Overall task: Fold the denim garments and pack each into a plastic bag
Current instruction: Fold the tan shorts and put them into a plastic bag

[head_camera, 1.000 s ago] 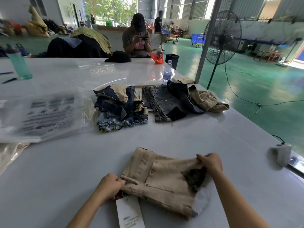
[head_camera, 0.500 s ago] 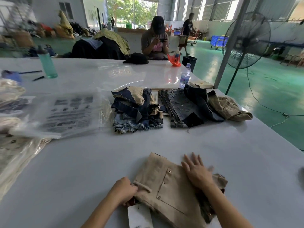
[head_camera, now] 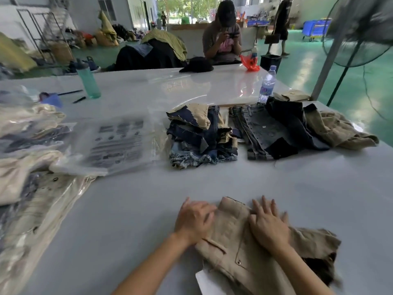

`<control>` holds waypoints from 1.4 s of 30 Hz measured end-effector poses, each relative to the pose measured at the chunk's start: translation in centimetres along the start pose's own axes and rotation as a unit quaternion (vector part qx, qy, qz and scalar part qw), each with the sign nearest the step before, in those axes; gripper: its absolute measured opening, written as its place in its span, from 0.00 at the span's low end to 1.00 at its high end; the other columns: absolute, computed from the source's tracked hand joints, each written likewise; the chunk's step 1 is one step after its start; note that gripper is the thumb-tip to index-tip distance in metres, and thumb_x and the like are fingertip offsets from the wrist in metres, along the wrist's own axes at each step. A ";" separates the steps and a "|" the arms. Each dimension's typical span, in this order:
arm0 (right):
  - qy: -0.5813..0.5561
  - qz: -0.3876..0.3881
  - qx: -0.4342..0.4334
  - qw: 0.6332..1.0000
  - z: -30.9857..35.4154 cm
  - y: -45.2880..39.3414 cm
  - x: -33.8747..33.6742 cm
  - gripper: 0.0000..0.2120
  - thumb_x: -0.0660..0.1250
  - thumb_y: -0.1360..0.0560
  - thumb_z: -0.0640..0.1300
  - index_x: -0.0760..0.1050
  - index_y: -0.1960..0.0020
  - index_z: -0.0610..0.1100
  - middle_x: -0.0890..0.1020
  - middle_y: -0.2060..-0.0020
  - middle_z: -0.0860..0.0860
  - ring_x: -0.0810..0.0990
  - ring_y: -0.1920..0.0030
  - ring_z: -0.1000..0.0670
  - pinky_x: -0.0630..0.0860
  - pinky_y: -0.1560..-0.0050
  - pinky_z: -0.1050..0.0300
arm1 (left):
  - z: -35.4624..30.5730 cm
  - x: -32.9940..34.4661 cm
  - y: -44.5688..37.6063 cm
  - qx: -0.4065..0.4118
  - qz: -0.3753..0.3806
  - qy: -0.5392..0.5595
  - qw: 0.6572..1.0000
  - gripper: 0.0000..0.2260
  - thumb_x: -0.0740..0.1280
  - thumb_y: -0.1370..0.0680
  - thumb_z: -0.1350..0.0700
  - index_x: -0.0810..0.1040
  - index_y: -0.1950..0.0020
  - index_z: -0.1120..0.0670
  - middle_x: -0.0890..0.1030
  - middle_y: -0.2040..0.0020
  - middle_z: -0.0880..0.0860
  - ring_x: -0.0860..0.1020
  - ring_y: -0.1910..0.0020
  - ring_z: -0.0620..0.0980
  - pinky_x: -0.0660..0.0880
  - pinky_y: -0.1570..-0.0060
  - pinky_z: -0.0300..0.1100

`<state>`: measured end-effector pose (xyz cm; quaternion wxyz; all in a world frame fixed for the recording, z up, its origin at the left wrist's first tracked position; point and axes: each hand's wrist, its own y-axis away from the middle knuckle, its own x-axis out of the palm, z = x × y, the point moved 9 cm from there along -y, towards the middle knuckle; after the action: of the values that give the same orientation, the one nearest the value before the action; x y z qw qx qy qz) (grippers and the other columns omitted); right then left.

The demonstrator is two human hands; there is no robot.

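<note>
Folded tan denim shorts (head_camera: 240, 258) lie on the white table (head_camera: 131, 209) right in front of me, a white hang tag (head_camera: 209, 283) poking out at the near edge. My left hand (head_camera: 194, 220) rests flat on the shorts' left edge, fingers spread. My right hand (head_camera: 269, 224) presses flat on the top of the shorts, fingers apart. Neither hand grips anything. A stack of clear printed plastic bags (head_camera: 114, 143) lies to the left. Further back sit a pile of folded denim (head_camera: 200, 137) and a heap of unfolded garments (head_camera: 297, 128).
Bagged garments (head_camera: 27, 158) spread along the left edge. A teal bottle (head_camera: 87, 78), pens, a water bottle (head_camera: 266, 86) and a black cap (head_camera: 196, 65) stand farther back. A person (head_camera: 222, 33) sits across the table. A standing fan (head_camera: 359, 33) is at the right.
My left hand let go of the shorts' belt-loop edge and now lies flat. My right hand slid left across the shorts. The view has swung left, revealing more bagged garments.
</note>
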<state>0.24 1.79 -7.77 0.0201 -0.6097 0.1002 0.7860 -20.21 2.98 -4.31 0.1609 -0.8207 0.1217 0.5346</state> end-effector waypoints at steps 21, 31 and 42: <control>-0.160 -0.225 -0.062 0.959 4.1 0.9 -3.2 0.23 0.50 0.36 0.41 0.83 0.59 0.39 0.84 0.50 0.45 0.48 0.29 0.72 0.48 0.31 0.72 | 29.7 -12.6 -8.4 -0.341 -0.030 -0.244 0.907 0.08 0.60 0.21 0.57 0.77 0.56 0.51 0.82 0.51 0.56 0.78 0.52 0.55 0.67 0.51 0.42; -0.173 -0.262 -0.109 0.943 4.9 1.1 -4.2 0.22 0.52 0.36 0.45 0.83 0.61 0.40 0.56 0.29 0.74 0.44 0.30 0.73 0.47 0.34 0.75 | 24.0 -8.9 -6.6 -0.251 -0.013 -0.225 0.942 0.07 0.70 0.27 0.63 0.78 0.63 0.53 0.83 0.63 0.56 0.81 0.63 0.54 0.74 0.55 0.45; -0.198 -0.185 -0.056 0.961 4.9 1.6 -4.9 0.21 0.55 0.36 0.39 0.83 0.52 0.38 0.85 0.52 0.46 0.85 0.54 0.51 0.70 0.46 0.62 | -8.2 -12.9 -0.6 0.108 -0.056 0.341 0.932 0.07 0.61 0.24 0.55 0.72 0.62 0.49 0.74 0.66 0.46 0.73 0.65 0.45 0.72 0.60 0.38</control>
<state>-3.43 1.58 -1.70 0.1506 -0.4501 -0.0646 0.8778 -18.29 0.62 10.70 0.2269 -0.9368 0.1800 0.1964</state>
